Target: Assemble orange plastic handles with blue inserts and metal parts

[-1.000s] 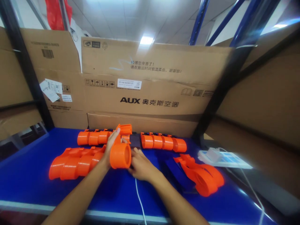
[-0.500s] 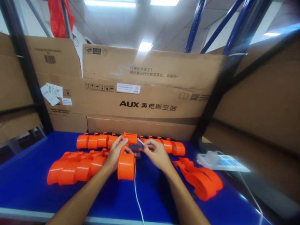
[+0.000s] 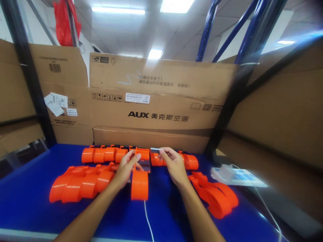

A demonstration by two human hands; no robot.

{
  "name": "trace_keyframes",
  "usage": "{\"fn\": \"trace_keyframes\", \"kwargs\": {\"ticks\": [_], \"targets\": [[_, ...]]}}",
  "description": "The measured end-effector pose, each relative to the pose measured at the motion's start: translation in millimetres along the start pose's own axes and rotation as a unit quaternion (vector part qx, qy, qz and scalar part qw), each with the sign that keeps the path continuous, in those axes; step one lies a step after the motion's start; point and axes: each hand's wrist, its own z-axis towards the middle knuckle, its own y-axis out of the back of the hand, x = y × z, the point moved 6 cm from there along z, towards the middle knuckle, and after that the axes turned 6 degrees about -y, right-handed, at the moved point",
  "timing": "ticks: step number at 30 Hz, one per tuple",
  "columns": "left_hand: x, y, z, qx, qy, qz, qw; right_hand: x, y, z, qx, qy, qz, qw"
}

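Cardboard wall (image 3: 161,106) stands behind blue table (image 3: 164,218). One orange tape dispenser (image 3: 140,185), mid-table: left hand (image 3: 126,169) holds it, fingers curled round its frame. One small toothed blade (image 3: 154,151), just beside it: right hand (image 3: 174,165) pinches it between thumb and fingers. Dispenser row (image 3: 80,186): lies left.

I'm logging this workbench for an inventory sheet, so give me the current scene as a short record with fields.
Left hand: holds an orange ringed part
Right hand: pinches a small toothed strip
Left front: row of orange parts
Right: overlapping orange pieces, with a white power strip beyond
Surface: blue tabletop
Backdrop: cardboard printed AUX
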Motion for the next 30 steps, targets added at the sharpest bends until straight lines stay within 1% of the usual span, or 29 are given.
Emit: {"fn": "trace_keyframes", "kwargs": {"ticks": [8,13,18,24,26,30], "targets": [[2.9,-1.3,0.6,0.005,0.009,-0.002,1.000,-9.1,-2.4,0.9,0.020,-0.020,0.020,0.999],[3.6,1.0,0.9,-0.006,0.011,-0.003,1.000,-5.6,-3.5,-0.9,0.016,-0.009,0.001,1.000],[4.5,2.1,2.4,-0.001,0.000,0.016,1.000,-1.8,-7.0,-2.4,0.024,0.002,-0.009,1.000],[4.5,2.1,2.6,0.004,-0.006,0.030,1.000,-2.3,-10.0,-3.2,0.030,-0.008,-0.023,0.999],[2.9,2.9,3.0,0.001,-0.007,0.028,1.000,-3.6,-6.8,-1.4,0.018,-0.016,-0.012,1.000],[-0.7,6.3,4.0,-0.020,-0.011,0.017,1.000,-6.7,7.4,3.0,-0.040,-0.014,0.025,0.999]]}}
